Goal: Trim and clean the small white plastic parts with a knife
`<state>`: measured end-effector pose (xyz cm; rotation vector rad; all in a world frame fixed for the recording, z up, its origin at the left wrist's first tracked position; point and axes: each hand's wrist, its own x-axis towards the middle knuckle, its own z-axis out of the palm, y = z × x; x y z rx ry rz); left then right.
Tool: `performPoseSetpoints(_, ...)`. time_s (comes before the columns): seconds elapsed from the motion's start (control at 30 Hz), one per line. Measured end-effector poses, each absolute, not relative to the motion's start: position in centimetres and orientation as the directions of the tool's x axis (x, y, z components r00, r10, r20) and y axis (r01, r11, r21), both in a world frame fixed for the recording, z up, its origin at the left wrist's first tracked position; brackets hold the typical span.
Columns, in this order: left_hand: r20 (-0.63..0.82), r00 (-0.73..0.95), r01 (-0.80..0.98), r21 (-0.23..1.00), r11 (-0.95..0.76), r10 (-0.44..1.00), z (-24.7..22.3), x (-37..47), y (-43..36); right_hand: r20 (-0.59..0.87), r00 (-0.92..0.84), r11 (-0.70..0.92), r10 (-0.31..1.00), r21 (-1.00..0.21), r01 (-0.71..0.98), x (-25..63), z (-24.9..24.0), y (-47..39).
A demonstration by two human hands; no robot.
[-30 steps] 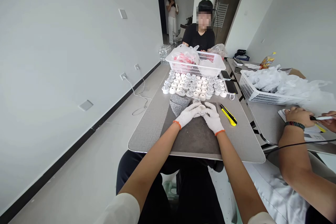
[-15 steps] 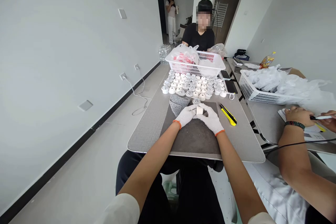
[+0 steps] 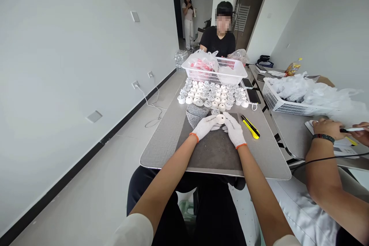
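Observation:
Between my two gloved hands I hold a small round white plastic piece [image 3: 220,119], its flat face with a dark central hole turned up. My left hand [image 3: 205,126] is closed on its left side, and my right hand [image 3: 234,128] grips its right side. Both wear white knit gloves with orange cuffs. Just beyond my fingers sits another round piece [image 3: 215,112]. A grey cloth [image 3: 196,114] lies by my left hand. To the right of my right hand rests a yellow and black utility knife [image 3: 250,127].
Rows of similar round pieces [image 3: 207,95] cover the table's far half. Behind them stands a white basket [image 3: 215,75] with plastic bags. Phones [image 3: 253,96] lie at the right edge. A co-worker's arm [image 3: 323,153] and a second basket [image 3: 284,104] are on the adjoining table.
The white piece has been turned in my hands, from its side showing to its holed face showing. My right fingers have shifted around it. The knife and cloth have stayed put.

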<state>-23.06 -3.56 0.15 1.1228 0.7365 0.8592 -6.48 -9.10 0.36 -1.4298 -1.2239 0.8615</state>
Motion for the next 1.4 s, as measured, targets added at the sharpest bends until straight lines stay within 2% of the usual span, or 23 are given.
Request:
performPoseSetpoints(0.3,-0.065,0.434,-0.171,0.973,0.153,0.899,0.6,-23.0,-4.3,0.097,0.188,0.046,0.977,-0.965,0.258,-6.3,0.1,-8.9)
performPoseSetpoints(0.43,0.01,0.449,-0.131,0.99,0.054,0.893,0.1,-23.0,-4.3,0.122,0.101,0.076,0.987,-0.925,0.372,-6.2,0.3,-9.0)
performPoseSetpoints(0.53,0.001,0.434,-0.092,0.995,0.043,0.901,-0.3,-23.0,-4.1,0.122,0.075,0.071,0.99,-0.875,0.478,-6.3,0.6,-9.1)
performPoseSetpoints(0.6,-0.024,0.425,-0.09,0.994,0.069,0.905,-0.1,-23.0,-4.2,0.195,0.08,0.124,0.978,-0.838,0.532,-6.3,0.6,-9.1)
performPoseSetpoints(0.67,-0.062,0.425,-0.107,0.987,0.118,0.903,0.3,-23.0,-4.3,0.352,0.189,0.17,0.917,-0.772,0.612,-6.1,0.5,-9.0)
performPoseSetpoints(0.7,-0.082,0.427,-0.113,0.983,0.143,0.9,0.6,-22.9,-4.4,0.429,0.283,0.147,0.858,-0.733,0.664,-5.8,0.4,-9.0)
performPoseSetpoints(0.77,-0.117,0.43,-0.11,0.977,0.18,0.895,1.1,-22.9,-4.6,0.502,0.478,-0.013,0.72,-0.68,0.733,-5.1,0.1,-8.8)
performPoseSetpoints(0.87,-0.136,0.424,-0.019,0.987,0.159,0.896,1.3,-22.9,-4.9,0.415,0.653,-0.297,0.633,-0.649,0.701,-3.9,-0.6,-8.7)
performPoseSetpoints(1.0,-0.085,0.414,0.098,0.994,0.048,0.906,1.0,-22.7,-5.1,0.322,0.673,-0.453,0.666,-0.542,0.708,-3.1,-1.6,-8.6)
performPoseSetpoints(1.2,-0.068,0.27,-0.05,0.995,0.085,0.96,1.3,-22.8,-5.2,0.34,0.632,-0.506,0.696,-0.393,0.768,-3.2,-1.9,-8.6)
performPoseSetpoints(1.4,0.0,0.241,0.043,0.999,-0.011,0.97,0.9,-22.5,-5.7,0.278,0.67,-0.584,0.688,-0.336,0.739,-3.9,-0.5,-9.8)
